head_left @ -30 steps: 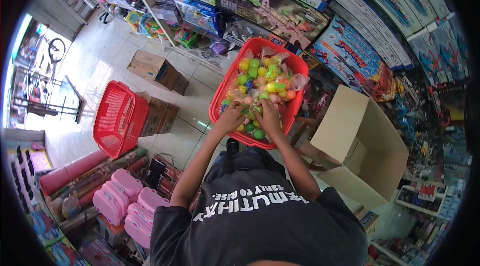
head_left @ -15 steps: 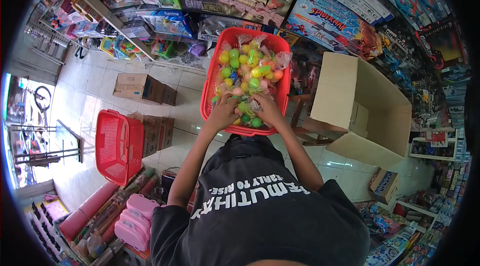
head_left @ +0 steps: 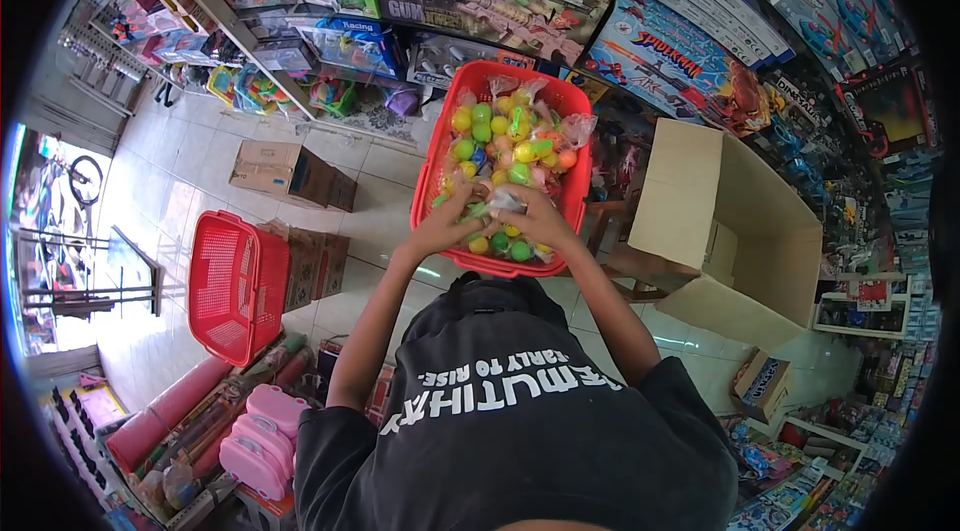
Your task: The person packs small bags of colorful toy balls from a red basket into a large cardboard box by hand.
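Note:
A red plastic basket (head_left: 428,176) full of small see-through bags of colourful toy balls (head_left: 520,136) stands in front of me. The balls are mostly yellow and green, with some orange and pink. Over the near part of the basket, my left hand (head_left: 448,221) and my right hand (head_left: 532,219) meet at one plastic bag (head_left: 503,201) with something green in it. The fingers of both hands are closed on this bag, the right ones near its crumpled top. My hands partly hide what it contains. Green and yellow balls lie just below them.
Right of the basket is a large open cardboard box (head_left: 672,186). To the left are a second red basket (head_left: 235,291) and cardboard boxes (head_left: 268,169) on the tiled floor. Boxed toys (head_left: 490,6) line the far shelf. Pink cases (head_left: 262,441) stand at lower left.
My hands have drawn closer together, and the bag between them has risen off the pile a little. The view has shifted slightly.

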`<state>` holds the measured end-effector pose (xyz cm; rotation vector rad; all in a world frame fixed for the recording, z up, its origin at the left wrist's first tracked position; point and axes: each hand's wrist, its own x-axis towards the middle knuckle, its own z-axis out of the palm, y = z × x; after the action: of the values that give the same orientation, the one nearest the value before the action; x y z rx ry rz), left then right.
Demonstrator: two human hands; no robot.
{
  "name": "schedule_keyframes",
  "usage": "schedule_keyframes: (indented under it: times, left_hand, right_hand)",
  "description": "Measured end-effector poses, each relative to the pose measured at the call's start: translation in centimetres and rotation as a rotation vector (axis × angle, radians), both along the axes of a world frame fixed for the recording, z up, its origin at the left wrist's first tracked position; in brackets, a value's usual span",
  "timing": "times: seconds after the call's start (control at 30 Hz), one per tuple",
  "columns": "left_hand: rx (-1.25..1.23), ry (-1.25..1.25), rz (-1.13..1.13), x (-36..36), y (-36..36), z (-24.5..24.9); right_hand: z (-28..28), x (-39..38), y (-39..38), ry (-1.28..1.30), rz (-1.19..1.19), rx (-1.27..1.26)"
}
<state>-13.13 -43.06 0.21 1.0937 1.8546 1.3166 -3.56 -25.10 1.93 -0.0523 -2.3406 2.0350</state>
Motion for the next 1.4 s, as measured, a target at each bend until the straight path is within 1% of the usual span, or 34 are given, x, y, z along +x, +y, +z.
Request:
schedule_keyframes:
  times: [0.03, 0.07, 0.1, 0.13, 0.2, 0.23, 0.27, 0.33, 0.37, 0.4, 0.47, 0.5, 0.6, 0.63, 0.7, 0.73, 0.8, 0.83, 0.9, 0.93, 1.0, 1.03, 1.1, 1.13, 1.2, 1.23, 1.3, 1.33, 1.4]
  left_hand:
    - [-0.001, -0.070, 0.060, -0.3, -0.5, -0.1]
    - [-0.001, -0.141, 0.122, -0.5, -1.0, -0.3]
    - [0.000, -0.146, 0.127, -0.7, -1.5, -0.4]
    - [0.029, -0.170, 0.206, -1.0, -2.1, -0.3]
    - [0.085, -0.212, 0.368, -1.6, -3.1, 0.0]
    - [0.140, -0.288, 0.432, -1.4, -3.5, 0.7]
    - [0.138, -0.283, 0.440, -1.2, -3.8, 1.7]
    - [0.120, -0.428, 0.681, -0.7, -4.4, 3.2]
    - [0.229, -0.525, 0.616, -1.2, -4.9, 1.6]
    - [0.231, -0.525, 0.619, -1.3, -5.4, 0.8]
    - [0.275, -0.569, 0.612, -1.1, -5.8, 0.0]
    - [0.280, -0.570, 0.615, -0.9, -5.9, -0.4]
    - [0.258, -0.575, 0.599, 0.0, -6.1, -0.5]
    - [0.228, -0.615, 0.605, 0.4, -6.0, -0.2]
    - [0.197, -0.676, 0.592, 0.8, -5.8, -0.2]
    - [0.200, -0.679, 0.597, 1.0, -5.7, -0.1]
    - [0.209, -0.641, 0.532, 1.2, -5.5, 0.2]
    - [0.214, -0.642, 0.534, 1.3, -5.4, 0.2]
    - [0.180, -0.629, 0.522, 1.6, -5.4, 0.1]
    - [0.181, -0.631, 0.523, 1.8, -5.3, 0.6]
    - [0.070, -0.641, 0.510, 2.0, -5.2, 1.8]
    - [0.070, -0.641, 0.504, 2.1, -5.2, 1.4]
    - [0.089, -0.676, 0.495, 2.0, -5.0, 0.1]
    - [0.088, -0.674, 0.488, 2.0, -4.7, -0.4]
    - [0.095, -0.697, 0.469, 2.0, -4.3, -1.4]
    - [0.092, -0.694, 0.461, 2.1, -3.9, -1.4]
    - [0.212, -0.663, 0.479, 2.5, -2.8, -1.5]
    - [0.210, -0.661, 0.469, 2.8, -2.3, -1.0]
    - [0.298, -0.829, 0.385, 3.3, -1.7, -0.1]
  right_hand:
    - [0.1, -0.4, -0.3, -0.003, 0.003, -0.002]
    - [0.2, -1.0, -0.4, -0.036, -0.050, -0.160]
    - [0.3, -1.6, -0.3, -0.069, -0.103, -0.317]
    - [-0.2, -2.2, 0.0, -0.072, -0.096, -0.315]
    - [-2.7, -3.9, 0.5, 0.010, -0.186, -0.142]
    - [-4.2, -4.5, 0.7, -0.026, -0.180, -0.045]
    - [-5.1, -4.7, 0.6, -0.024, -0.172, -0.049]
    - [-6.0, -4.8, 0.1, -0.006, 0.070, 0.350]
    - [-5.7, -4.2, -0.5, -0.002, 0.130, 0.568]
    - [-6.1, -3.8, -1.2, -0.002, 0.132, 0.569]
    - [-6.8, -3.0, -2.7, 0.045, 0.063, 0.905]
    - [-7.0, -2.8, -3.0, 0.015, 0.076, 0.959]
    - [-6.9, -2.4, -3.2, 0.046, 0.084, 0.948]
    - [-6.8, -2.3, -3.0, 0.048, 0.092, 0.947]
    - [-6.5, -2.2, -2.1, 0.088, 0.094, 0.782]
    - [-6.8, -2.1, -1.6, 0.089, 0.101, 0.783]
    - [-7.5, -2.0, -0.5, 0.079, 0.075, 0.647]
    - [-7.1, -1.8, -0.1, 0.080, 0.079, 0.651]
    - [-6.4, -1.3, 0.6, 0.104, -0.003, 0.449]
    - [-5.8, -1.0, 0.8, 0.103, -0.002, 0.449]
    - [-4.5, -0.5, 1.3, 0.013, -0.040, 0.314]
    - [-4.5, -0.3, 1.6, 0.012, -0.046, 0.315]
    - [-4.6, 0.1, 2.1, -0.074, -0.020, -0.065]
    - [-3.9, 0.3, 2.1, -0.071, -0.027, -0.064]
    - [-2.5, 0.8, 1.9, -0.259, -0.082, -0.535]
    - [-2.4, 0.9, 2.0, -0.254, -0.089, -0.537]
    - [-2.2, 1.3, 2.1, -0.177, -0.061, -0.885]
    - [-1.9, 1.4, 2.1, -0.169, -0.069, -0.885]
    - [-1.3, 1.7, 1.9, -0.142, -0.091, -1.047]
